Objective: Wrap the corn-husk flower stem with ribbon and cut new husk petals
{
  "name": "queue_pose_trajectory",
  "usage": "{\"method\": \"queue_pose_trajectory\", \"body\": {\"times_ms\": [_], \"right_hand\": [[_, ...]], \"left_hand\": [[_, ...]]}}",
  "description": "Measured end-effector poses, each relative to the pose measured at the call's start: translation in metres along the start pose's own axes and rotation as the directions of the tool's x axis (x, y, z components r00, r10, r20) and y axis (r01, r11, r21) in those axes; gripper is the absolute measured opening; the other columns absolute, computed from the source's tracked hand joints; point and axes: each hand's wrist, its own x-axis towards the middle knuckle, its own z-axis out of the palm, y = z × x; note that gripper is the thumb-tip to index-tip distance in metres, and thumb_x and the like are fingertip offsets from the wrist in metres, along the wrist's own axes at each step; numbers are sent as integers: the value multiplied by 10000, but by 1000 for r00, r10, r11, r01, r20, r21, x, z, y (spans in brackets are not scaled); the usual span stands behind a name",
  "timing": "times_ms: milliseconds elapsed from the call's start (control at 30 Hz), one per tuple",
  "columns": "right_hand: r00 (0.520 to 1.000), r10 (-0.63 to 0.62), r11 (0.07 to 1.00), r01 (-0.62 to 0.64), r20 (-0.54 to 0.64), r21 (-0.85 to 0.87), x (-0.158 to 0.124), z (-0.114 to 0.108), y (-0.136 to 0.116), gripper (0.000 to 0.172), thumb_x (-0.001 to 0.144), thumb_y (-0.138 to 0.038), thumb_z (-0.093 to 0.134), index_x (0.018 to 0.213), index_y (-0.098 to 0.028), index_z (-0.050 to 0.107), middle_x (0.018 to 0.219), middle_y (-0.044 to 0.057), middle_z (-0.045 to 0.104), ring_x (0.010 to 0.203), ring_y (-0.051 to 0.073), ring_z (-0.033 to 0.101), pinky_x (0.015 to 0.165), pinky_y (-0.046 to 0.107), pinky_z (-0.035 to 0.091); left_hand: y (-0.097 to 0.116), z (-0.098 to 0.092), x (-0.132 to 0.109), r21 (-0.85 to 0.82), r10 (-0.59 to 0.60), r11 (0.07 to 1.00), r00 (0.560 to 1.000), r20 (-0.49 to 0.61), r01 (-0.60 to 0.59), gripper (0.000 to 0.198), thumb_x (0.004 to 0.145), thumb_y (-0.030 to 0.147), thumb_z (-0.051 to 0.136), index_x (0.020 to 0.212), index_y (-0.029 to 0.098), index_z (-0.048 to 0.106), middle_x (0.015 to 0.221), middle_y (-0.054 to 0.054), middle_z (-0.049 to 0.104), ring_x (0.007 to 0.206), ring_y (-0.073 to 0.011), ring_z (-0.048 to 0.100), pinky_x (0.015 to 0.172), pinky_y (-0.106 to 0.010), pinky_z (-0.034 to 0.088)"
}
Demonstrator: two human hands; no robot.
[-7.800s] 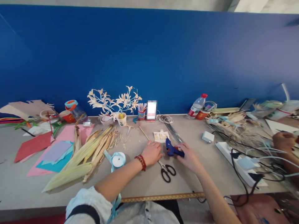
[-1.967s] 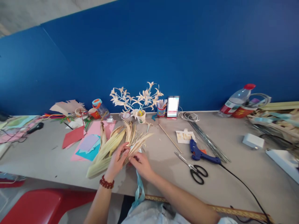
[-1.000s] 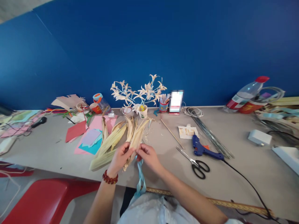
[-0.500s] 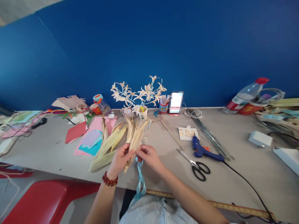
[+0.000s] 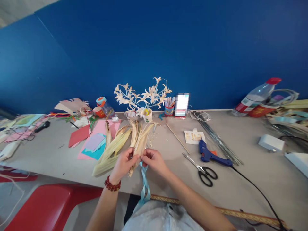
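Observation:
My left hand (image 5: 124, 164) and my right hand (image 5: 154, 161) both pinch the near end of a dried corn husk (image 5: 139, 146) that lies over a pile of husks (image 5: 111, 150) on the grey table (image 5: 168, 173). The husk points away from me toward the blue wall. A red bead bracelet (image 5: 111, 185) circles my left wrist. A light blue ribbon (image 5: 145, 181) hangs from under my hands over the table edge.
Black scissors (image 5: 203, 170) and a blue glue gun (image 5: 210, 154) with its black cord lie to the right. Coloured paper sheets (image 5: 89, 142) lie left. A cup of husk flowers (image 5: 144, 99), wires (image 5: 220, 141), a bottle (image 5: 256, 96) and a red chair (image 5: 50, 205) surround the spot.
My right hand left the glue gun and both hands moved left to the husk pile. They lifted one husk and hold it almost still now.

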Motion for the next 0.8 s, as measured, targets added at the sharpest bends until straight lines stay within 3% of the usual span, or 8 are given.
{"method": "queue_pose_trajectory", "body": {"times_ms": [300,533,800], "right_hand": [[999,-30,996,29,-16,-83,-2,0,-1,167,768,-289,580,657,-184,513,552,-38,534,488,101,515,496,210,398],[983,-86,968,44,-162,-246,-3,4,-1,140,713,-201,564,596,-197,487,529,-50,461,515,104,422,490,210,312],[955,-99,952,9,-280,-306,-15,-12,-1,100,728,-206,530,630,-191,536,521,-57,469,507,107,428,494,213,297]], "left_hand": [[0,2,-1,29,-8,1000,1000,-20,9,190,848,334,589,938,171,627,835,-34,684,728,-171,633,654,-263,493],[4,10,-6,119,38,993,994,-104,-25,161,827,330,604,854,172,618,701,-7,629,615,-144,584,549,-233,454],[11,-16,-21,-143,-71,989,946,-317,26,213,788,372,662,855,189,577,638,42,586,567,-108,541,549,-203,445]]}}
